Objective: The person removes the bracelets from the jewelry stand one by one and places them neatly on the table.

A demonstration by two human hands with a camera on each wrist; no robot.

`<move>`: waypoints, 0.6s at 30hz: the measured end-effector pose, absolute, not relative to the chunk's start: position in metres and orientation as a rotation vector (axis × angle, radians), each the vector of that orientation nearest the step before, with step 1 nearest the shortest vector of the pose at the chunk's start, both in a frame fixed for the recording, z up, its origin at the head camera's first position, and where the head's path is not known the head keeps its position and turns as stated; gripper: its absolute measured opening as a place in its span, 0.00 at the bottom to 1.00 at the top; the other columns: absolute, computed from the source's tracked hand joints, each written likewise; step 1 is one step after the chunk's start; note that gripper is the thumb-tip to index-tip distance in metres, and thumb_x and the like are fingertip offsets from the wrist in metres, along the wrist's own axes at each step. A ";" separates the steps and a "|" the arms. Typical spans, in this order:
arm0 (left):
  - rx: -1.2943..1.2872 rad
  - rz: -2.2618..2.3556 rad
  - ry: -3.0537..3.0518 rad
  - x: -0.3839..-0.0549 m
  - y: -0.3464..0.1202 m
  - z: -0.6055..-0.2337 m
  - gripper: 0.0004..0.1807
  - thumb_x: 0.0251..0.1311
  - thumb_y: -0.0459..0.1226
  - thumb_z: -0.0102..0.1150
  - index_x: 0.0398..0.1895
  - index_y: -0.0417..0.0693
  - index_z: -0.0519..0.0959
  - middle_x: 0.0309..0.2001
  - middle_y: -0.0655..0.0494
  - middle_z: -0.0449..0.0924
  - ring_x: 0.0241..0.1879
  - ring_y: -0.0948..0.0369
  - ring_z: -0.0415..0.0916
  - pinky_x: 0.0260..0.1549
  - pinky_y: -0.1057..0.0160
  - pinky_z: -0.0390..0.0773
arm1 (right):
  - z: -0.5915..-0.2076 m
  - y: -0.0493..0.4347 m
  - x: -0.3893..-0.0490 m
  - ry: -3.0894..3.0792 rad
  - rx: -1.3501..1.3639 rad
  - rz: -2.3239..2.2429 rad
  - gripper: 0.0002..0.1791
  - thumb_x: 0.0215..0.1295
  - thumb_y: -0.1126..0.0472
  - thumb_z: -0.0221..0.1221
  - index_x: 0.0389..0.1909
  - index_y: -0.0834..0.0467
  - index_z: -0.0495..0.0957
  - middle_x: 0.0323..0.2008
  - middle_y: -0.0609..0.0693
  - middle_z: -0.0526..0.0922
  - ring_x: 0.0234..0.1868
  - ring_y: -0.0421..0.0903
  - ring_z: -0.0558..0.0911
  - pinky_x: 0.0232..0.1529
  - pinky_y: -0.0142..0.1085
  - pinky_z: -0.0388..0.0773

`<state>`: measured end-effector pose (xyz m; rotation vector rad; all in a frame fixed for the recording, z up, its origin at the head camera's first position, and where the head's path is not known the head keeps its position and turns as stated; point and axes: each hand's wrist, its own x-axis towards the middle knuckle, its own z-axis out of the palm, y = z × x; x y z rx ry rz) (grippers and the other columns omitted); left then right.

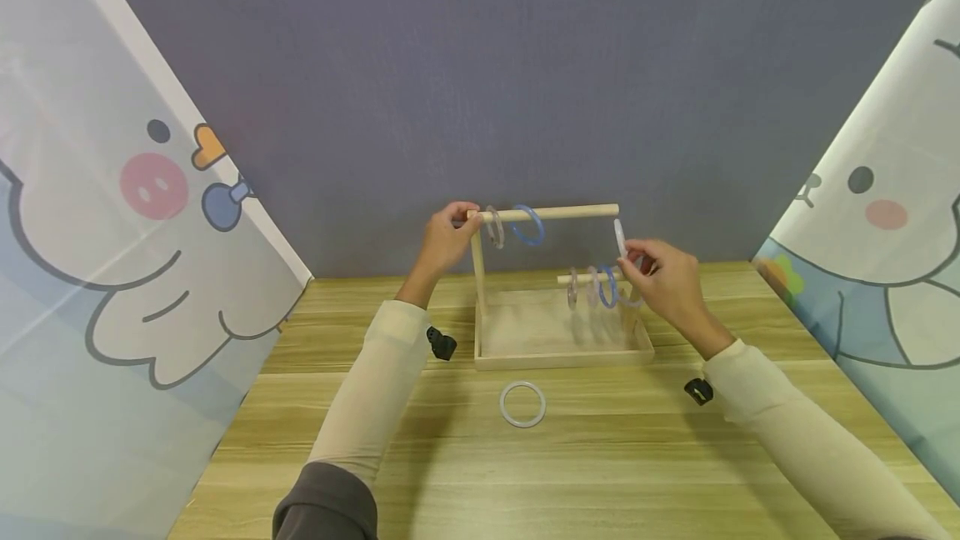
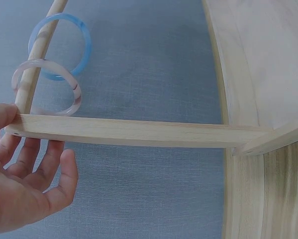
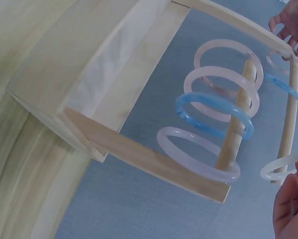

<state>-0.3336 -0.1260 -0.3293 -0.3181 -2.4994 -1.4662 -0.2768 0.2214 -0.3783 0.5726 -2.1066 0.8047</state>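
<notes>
My left hand [image 1: 446,238] grips the upper left corner of a wooden bangle rack [image 1: 562,360], thumb and fingers on either side of the wood. From the upper rod [image 1: 577,212] hang a marbled pinkish bangle [image 2: 78,94] and a blue bangle [image 2: 88,45], the marbled one nearer that hand. At the rod's free right end, my right hand [image 1: 667,277] pinches a white bangle [image 1: 619,237] between thumb and fingers. The white bangle overlaps the rod tip in the right wrist view. Several bangles, including a blue one [image 3: 213,102] and a pale lilac one [image 3: 188,162], hang on the lower rod.
A white bangle [image 1: 502,404] lies flat on the wooden table [image 1: 600,465] in front of the rack. Small black objects rest on the table, one left [image 1: 441,344] and one right [image 1: 699,391]. A grey panel [image 1: 525,90] stands behind, with cartoon-printed panels at both sides.
</notes>
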 end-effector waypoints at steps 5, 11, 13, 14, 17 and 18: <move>-0.319 -1.477 -2.492 -0.333 -0.126 -0.329 0.17 0.74 0.47 0.57 0.59 0.49 0.80 0.51 0.48 0.82 0.51 0.51 0.82 0.47 0.52 0.82 | -0.383 0.222 -0.269 -2.102 0.661 0.790 0.11 0.53 0.72 0.72 0.38 0.66 0.86 0.25 0.54 0.85 0.21 0.36 0.74 0.22 0.19 0.67; -0.325 -1.473 -2.495 -0.334 -0.127 -0.330 0.18 0.73 0.47 0.57 0.59 0.49 0.80 0.51 0.48 0.83 0.52 0.52 0.82 0.48 0.51 0.82 | -0.390 0.221 -0.260 -2.087 0.770 0.732 0.11 0.49 0.72 0.74 0.36 0.65 0.87 0.23 0.51 0.84 0.20 0.35 0.72 0.21 0.21 0.68; -0.329 -1.472 -2.498 -0.334 -0.127 -0.330 0.18 0.73 0.47 0.57 0.59 0.50 0.80 0.51 0.48 0.83 0.52 0.52 0.82 0.48 0.51 0.82 | -0.392 0.220 -0.258 -2.079 0.810 0.714 0.12 0.47 0.72 0.74 0.35 0.65 0.87 0.22 0.50 0.83 0.20 0.35 0.72 0.21 0.22 0.68; -0.332 -1.474 -2.498 -0.335 -0.127 -0.330 0.18 0.73 0.47 0.57 0.59 0.49 0.80 0.51 0.49 0.83 0.52 0.52 0.82 0.49 0.50 0.82 | -0.394 0.219 -0.257 -2.070 0.834 0.709 0.13 0.46 0.72 0.74 0.35 0.65 0.87 0.22 0.50 0.82 0.20 0.35 0.72 0.21 0.22 0.68; -0.332 -1.475 -2.498 -0.335 -0.127 -0.330 0.18 0.73 0.48 0.57 0.59 0.50 0.80 0.51 0.49 0.83 0.52 0.52 0.82 0.49 0.50 0.82 | -0.397 0.218 -0.255 -2.043 0.915 0.713 0.15 0.42 0.73 0.75 0.35 0.64 0.87 0.22 0.49 0.82 0.19 0.34 0.70 0.20 0.22 0.66; -0.331 -1.475 -2.498 -0.335 -0.127 -0.330 0.18 0.73 0.48 0.57 0.59 0.50 0.80 0.51 0.49 0.83 0.52 0.52 0.82 0.49 0.50 0.82 | -0.398 0.217 -0.254 -2.032 0.944 0.719 0.16 0.41 0.73 0.75 0.35 0.64 0.87 0.22 0.49 0.83 0.19 0.33 0.69 0.20 0.21 0.65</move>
